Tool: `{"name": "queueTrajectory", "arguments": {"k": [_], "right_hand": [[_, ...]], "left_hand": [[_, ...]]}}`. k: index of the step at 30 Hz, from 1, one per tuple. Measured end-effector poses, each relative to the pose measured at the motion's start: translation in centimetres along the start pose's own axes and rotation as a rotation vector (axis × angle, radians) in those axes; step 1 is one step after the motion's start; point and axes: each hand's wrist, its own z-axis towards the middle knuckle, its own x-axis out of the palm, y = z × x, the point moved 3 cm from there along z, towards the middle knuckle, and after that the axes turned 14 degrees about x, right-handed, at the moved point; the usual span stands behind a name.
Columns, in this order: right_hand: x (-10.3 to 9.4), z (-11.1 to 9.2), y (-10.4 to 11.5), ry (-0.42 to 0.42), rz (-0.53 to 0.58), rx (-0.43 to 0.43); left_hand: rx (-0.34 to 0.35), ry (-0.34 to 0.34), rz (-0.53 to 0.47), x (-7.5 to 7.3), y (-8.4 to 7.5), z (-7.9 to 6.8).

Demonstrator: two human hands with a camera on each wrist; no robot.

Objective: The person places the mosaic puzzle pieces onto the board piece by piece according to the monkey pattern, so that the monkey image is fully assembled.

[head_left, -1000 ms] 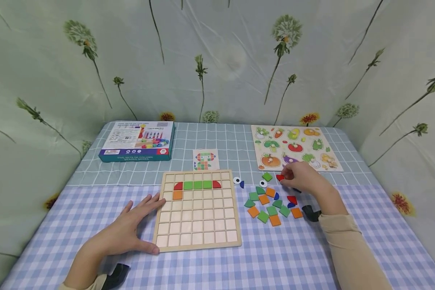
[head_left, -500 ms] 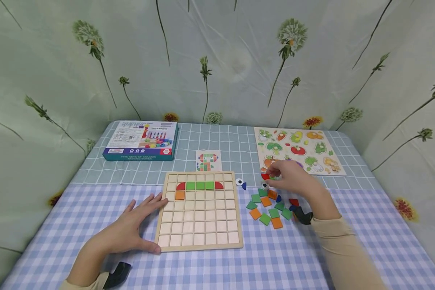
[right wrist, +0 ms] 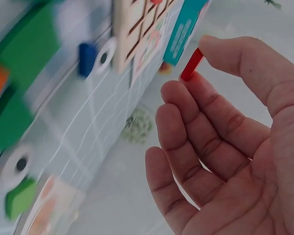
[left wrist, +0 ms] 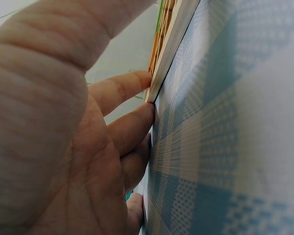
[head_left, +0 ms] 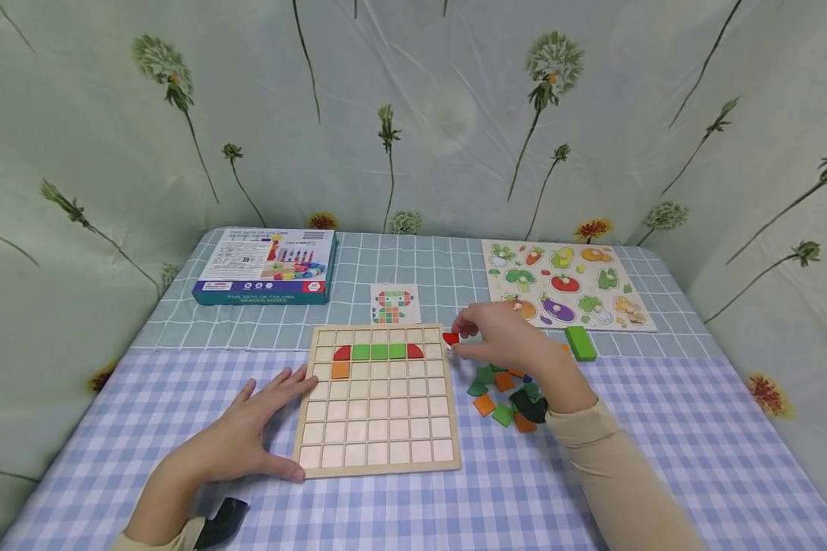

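Observation:
My right hand (head_left: 506, 337) pinches a red quarter-round tile (head_left: 451, 337) between thumb and index finger, just off the upper right corner of a wooden grid board (head_left: 379, 471). In the right wrist view the red tile (right wrist: 192, 64) is seen edge-on, the other fingers loosely bent. My left hand (head_left: 251, 428) rests at the board's left edge, fingers spread, fingertips touching the frame. On the board, a row of green squares (head_left: 380, 351) lies between two red rounded tiles (head_left: 342, 353). An orange square (head_left: 341, 370) sits below the left red one.
Loose green (head_left: 502, 415) and orange tiles (head_left: 484, 405) lie right of the board, partly hidden by my right arm. A pattern card (head_left: 394, 304) lies behind the board. Further back are a box (head_left: 265, 268) and a vegetable puzzle (head_left: 565, 283), with a green block (head_left: 581, 343) before it.
My right hand has carried the red tile left, from in front of the vegetable puzzle to the board's upper right corner. The green block has come into view. My left hand stays put.

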Motion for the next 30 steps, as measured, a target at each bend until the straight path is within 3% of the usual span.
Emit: {"name": "queueTrajectory", "arguments": {"k": [9, 25, 30], "right_hand": [[0.9, 1.3, 3.4, 0.024, -0.006, -0.06], [4.6, 3.4, 8.8, 0.078, -0.059, -0.2], [5.9, 3.6, 10.7, 0.126, -0.074, -0.18]], "left_hand": [[-0.005, -0.001, 0.003, 0.0, 0.1, 0.1], [-0.003, 0.001, 0.003, -0.1, 0.0, 0.1], [0.008, 0.0, -0.001, -0.1, 0.0, 0.1]]}}
